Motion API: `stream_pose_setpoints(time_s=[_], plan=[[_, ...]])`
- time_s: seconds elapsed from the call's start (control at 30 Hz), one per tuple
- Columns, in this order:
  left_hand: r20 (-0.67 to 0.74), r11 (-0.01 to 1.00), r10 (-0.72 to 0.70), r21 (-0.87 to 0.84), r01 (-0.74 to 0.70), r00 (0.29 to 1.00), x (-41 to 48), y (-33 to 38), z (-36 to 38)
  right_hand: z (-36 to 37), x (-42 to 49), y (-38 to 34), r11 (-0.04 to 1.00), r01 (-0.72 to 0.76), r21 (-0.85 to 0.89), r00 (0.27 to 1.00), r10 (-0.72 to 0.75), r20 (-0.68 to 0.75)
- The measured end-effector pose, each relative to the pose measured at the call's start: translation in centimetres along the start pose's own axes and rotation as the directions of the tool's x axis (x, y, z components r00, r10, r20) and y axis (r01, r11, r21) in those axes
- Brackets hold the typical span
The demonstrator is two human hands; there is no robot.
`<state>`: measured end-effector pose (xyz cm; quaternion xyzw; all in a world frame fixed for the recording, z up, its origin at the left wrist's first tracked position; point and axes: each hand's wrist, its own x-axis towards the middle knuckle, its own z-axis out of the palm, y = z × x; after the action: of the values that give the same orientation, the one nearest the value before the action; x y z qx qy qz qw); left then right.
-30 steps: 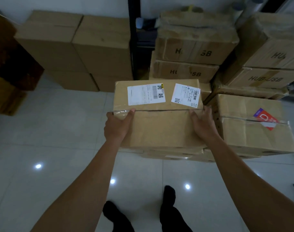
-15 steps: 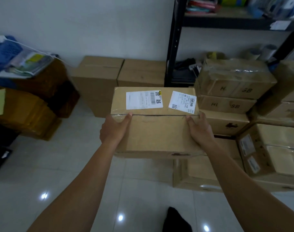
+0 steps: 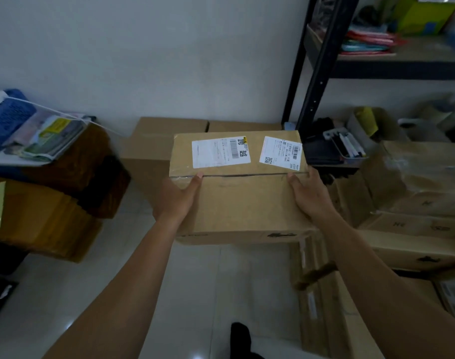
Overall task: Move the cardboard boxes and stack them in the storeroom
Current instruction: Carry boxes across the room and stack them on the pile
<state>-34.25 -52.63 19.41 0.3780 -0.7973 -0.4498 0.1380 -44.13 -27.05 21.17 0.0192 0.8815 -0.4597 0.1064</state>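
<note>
Left hand [image 3: 178, 200] and right hand [image 3: 310, 199] are clamping the labelled brown cardboard box [image 3: 243, 206] by its sides. With only side pressure holding it, it could be slipping free.

— What's it made of?
— The cardboard box [image 3: 247, 203] I carry is matt brown, with smooth white paper labels [image 3: 221, 152] and shiny clear tape [image 3: 185, 178] on its seam.
— Around you?
— Glossy floor tiles [image 3: 195, 281], and a shelf frame [image 3: 322, 60] that looks like black metal.

Taped cardboard box [image 3: 243, 203] held between hands [image 3: 178, 200], stacked boxes [image 3: 415, 182] right, shelf [image 3: 322, 60] behind
</note>
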Motion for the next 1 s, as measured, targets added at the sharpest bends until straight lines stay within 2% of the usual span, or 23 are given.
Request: stream_pose_setpoints(time_s=[0.17,0.27,0.47,0.6,0.77,1.0], plan=[[0.013,0.997,0.028,-0.072,-0.027,1.000,8.8,1.4,1.0,3.1,6.8,-3.4,0.999,-0.040,-0.023,0.999,0.040,-0.008],[0.073,0.997,0.017,-0.079,-0.011,0.997,14.7,2.2,2.1,5.0,11.1,-5.2,0.997,-0.081,-0.009,0.996,0.081,-0.025],[0.142,1.000,0.002,0.019,-0.005,0.990,27.1,5.2,4.9,8.4,20.4,-9.3,0.991,-0.129,0.031,0.987,0.131,-0.095],[0.210,0.999,0.037,-0.002,-0.037,0.977,33.7,7.4,7.8,9.0,26.6,-11.2,0.990,-0.138,0.035,0.980,0.141,-0.137],[0.293,0.999,0.035,0.007,-0.039,0.955,39.7,9.7,13.4,8.4,34.6,-10.9,0.985,-0.172,-0.002,0.974,0.170,-0.149],[0.322,1.000,-0.004,0.022,-0.003,0.947,44.4,12.3,21.1,7.6,44.9,-7.6,0.969,-0.241,-0.050,0.964,0.234,-0.124]])
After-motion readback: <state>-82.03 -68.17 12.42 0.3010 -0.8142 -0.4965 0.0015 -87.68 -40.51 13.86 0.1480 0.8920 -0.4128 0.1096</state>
